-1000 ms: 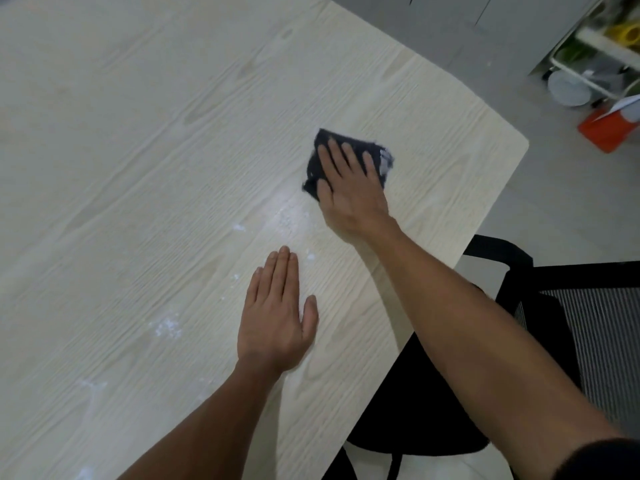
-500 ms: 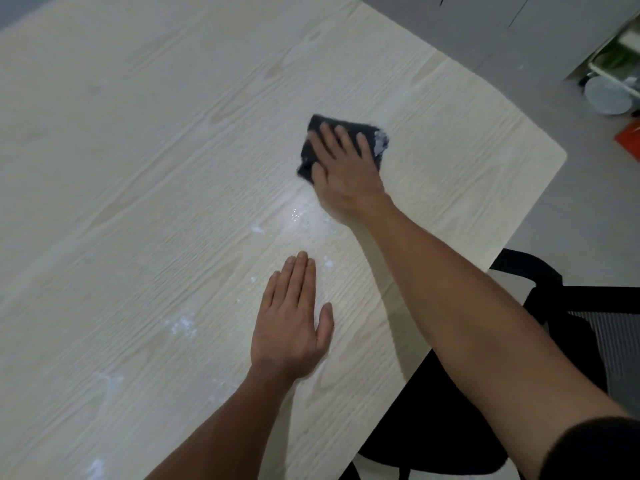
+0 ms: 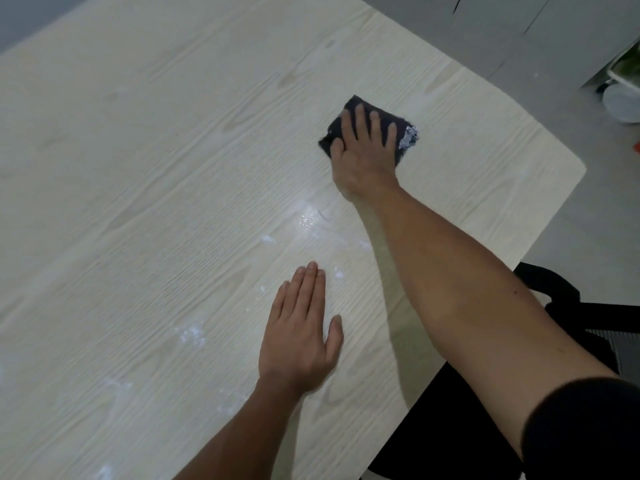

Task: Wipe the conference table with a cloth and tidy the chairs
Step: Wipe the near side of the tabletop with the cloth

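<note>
Since the earlier frame, the right hand (image 3: 365, 152) has pushed the dark cloth (image 3: 403, 133) farther across the worktop (image 3: 138, 168), toward its far corner. Grip state: fingers spread, palm flat, pressing the cloth, which lies beneath the fingers. Left hand (image 3: 298, 336) rests flat and empty, fingers together. White residue (image 3: 192, 334) marks the near surface. Black office chair (image 3: 554, 296) stands beside the edge.

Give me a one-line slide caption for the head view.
Right hand presses dark cloth on pale table; left hand flat.
</note>
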{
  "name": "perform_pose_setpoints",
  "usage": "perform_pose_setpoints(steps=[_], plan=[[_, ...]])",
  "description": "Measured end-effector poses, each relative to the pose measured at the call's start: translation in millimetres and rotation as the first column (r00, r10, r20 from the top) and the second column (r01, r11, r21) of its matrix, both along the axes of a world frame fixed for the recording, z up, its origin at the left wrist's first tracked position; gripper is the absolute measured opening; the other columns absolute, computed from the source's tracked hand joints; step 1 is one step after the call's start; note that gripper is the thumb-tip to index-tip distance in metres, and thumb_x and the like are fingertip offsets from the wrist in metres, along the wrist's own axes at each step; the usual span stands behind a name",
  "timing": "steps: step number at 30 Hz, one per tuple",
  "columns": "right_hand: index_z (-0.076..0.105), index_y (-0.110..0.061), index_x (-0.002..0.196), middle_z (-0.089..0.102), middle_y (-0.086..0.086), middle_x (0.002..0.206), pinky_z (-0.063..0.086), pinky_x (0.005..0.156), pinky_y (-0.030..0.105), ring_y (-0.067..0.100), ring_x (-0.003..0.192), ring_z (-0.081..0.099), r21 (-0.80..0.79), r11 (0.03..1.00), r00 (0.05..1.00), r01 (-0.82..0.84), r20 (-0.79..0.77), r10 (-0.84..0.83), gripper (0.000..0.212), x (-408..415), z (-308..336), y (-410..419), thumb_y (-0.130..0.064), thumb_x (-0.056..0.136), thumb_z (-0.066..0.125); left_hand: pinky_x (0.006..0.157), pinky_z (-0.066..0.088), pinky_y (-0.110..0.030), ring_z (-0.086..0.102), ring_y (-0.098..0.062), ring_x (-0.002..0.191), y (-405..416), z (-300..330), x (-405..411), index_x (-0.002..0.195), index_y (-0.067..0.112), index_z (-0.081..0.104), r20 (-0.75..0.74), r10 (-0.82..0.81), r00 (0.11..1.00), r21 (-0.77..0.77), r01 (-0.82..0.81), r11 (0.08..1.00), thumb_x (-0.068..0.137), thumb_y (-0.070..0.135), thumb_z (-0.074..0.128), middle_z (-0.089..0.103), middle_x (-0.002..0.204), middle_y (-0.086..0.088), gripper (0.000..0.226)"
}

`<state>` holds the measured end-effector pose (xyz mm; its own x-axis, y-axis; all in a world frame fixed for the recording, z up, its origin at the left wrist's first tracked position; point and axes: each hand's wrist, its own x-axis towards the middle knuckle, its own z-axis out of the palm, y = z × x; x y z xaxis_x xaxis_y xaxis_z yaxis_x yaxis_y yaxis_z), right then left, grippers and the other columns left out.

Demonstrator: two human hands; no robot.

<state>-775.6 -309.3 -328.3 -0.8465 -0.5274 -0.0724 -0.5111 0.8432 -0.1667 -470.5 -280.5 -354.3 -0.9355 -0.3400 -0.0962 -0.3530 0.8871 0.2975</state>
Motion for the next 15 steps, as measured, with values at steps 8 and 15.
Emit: perform_pose_setpoints(steps=[8,15], plan=[[0.021,-0.036,0.165,0.018,-0.008,0.174,-0.003,0.129,0.048,0.019,0.161,0.014,0.022,0.779,0.780,-0.626,0.030,0.625,0.061,51,-13,58,-0.050,0.106,0.020,0.131,0.013,-0.044,-0.001,-0.017,0.162,0,2,0,0.165,0.008,0.015,0.022,-0.005,1.000,-0.013,0.005,1.000,0.105,0.046,0.033,0.007,0.175,-0.006,0.074],[0.007,-0.027,0.168,0.002,-0.001,0.176,-0.007,0.127,0.060,0.025,0.162,0.000,0.016,0.988,0.988,0.153,0.009,-0.153,0.065,-23,-1,75,-0.047,0.107,0.010,0.132,0.011,-0.043,0.001,-0.017,0.162,0,0,-1,0.165,0.007,0.017,-0.006,-0.002,1.000,-0.010,0.002,1.000,0.104,0.045,0.034,0.010,0.174,-0.007,0.074]])
